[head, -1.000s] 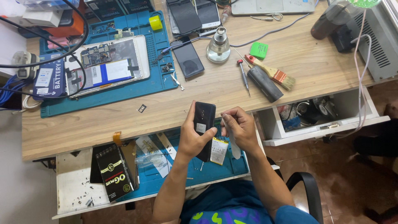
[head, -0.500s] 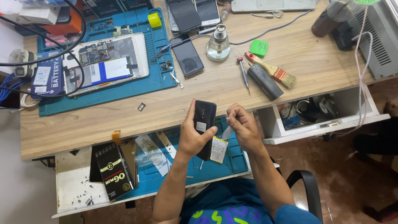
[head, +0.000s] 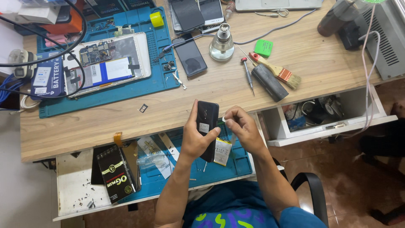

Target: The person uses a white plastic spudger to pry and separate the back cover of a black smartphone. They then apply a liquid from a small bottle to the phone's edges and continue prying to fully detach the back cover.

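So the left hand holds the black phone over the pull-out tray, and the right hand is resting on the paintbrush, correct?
Not quite. The left hand does hold the black phone over the pull-out tray, but the right hand is at the phone's edge, pinching something small. The paintbrush lies untouched on the desk, as the head view shows.

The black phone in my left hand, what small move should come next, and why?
Probably bring the right hand a touch closer to the black phone. The left hand holds it upright over the pulled-out tray's blue mat, and the right fingertips are pinched beside its upper edge, apparently just short of touching.
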